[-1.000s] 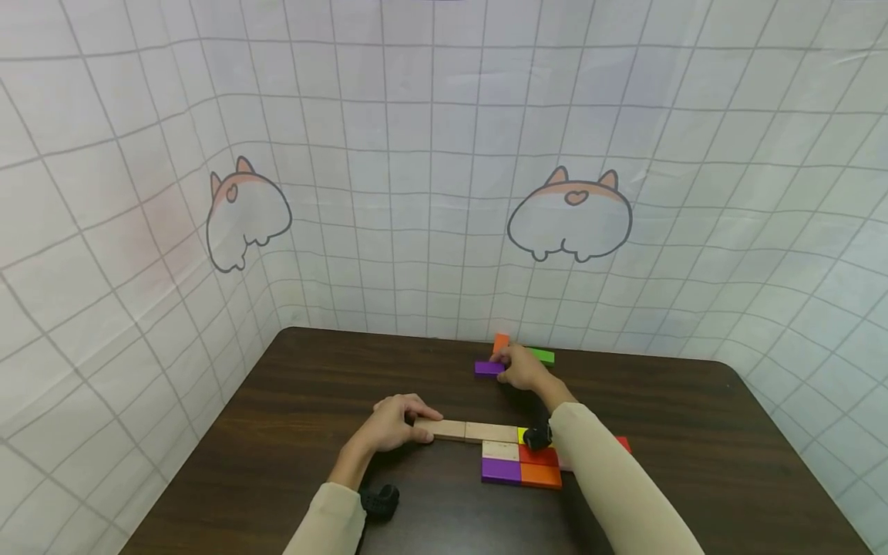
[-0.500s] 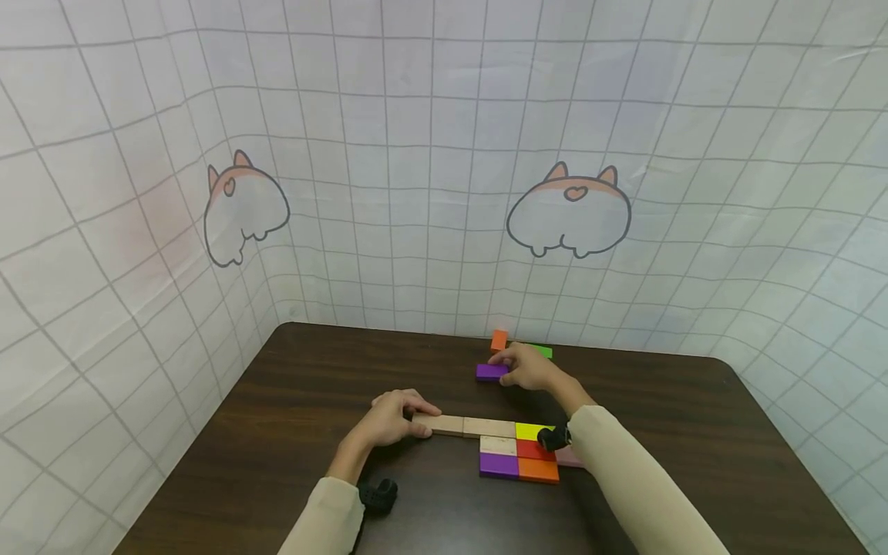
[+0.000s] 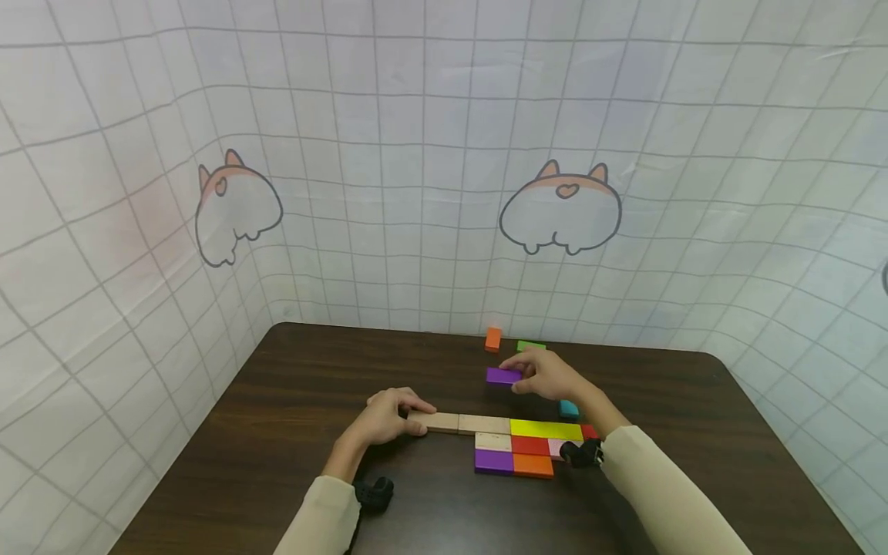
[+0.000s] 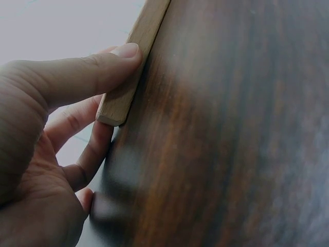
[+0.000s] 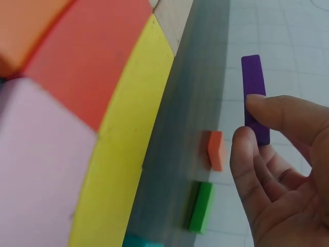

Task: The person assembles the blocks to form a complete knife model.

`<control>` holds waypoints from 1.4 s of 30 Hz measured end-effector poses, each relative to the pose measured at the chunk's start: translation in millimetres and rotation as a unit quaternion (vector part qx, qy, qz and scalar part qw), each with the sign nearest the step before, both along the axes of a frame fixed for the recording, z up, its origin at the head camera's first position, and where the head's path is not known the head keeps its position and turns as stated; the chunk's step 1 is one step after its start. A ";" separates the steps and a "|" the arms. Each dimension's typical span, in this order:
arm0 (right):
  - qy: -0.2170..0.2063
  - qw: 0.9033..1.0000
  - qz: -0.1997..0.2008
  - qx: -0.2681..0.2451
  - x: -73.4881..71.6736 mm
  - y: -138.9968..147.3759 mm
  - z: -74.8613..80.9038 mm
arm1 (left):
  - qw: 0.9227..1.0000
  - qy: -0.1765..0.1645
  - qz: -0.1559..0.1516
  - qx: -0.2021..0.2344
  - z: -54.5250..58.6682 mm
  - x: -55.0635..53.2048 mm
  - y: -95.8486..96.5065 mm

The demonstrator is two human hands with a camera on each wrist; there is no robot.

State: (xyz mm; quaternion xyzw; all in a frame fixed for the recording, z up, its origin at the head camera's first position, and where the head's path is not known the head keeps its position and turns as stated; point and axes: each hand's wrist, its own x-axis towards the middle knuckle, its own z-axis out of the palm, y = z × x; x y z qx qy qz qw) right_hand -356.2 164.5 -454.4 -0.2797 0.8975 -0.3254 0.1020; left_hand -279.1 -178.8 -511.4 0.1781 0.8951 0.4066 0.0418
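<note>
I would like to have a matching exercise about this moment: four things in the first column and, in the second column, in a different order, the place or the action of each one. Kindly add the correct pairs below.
Column one
1. left hand
2. green block
3. right hand
4. teal block

Column two
A. holds a purple block
B. lies just beyond the yellow strip
C. pinches the end of a plain wooden block
D. lies near the far edge of the table

Right pairs: 1-C, 2-D, 3-A, 4-B

left grip [image 4: 38, 167] pinches a wooden block [image 4: 120, 100] near one end.
</note>
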 end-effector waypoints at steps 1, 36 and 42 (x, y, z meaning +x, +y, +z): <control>-0.002 1.000 -0.005 -0.001 2.7 3.2 0.4 | 1.000 0.000 0.000 0.000 -0.2 -0.2 -0.2; 0.009 0.999 0.010 -0.046 104.2 119.8 -21.2 | 1.000 -0.006 0.002 0.005 -2.7 -2.3 1.8; -0.013 0.999 0.017 -0.042 113.0 120.8 -26.0 | 1.000 -0.008 0.002 0.006 -0.8 -1.4 2.0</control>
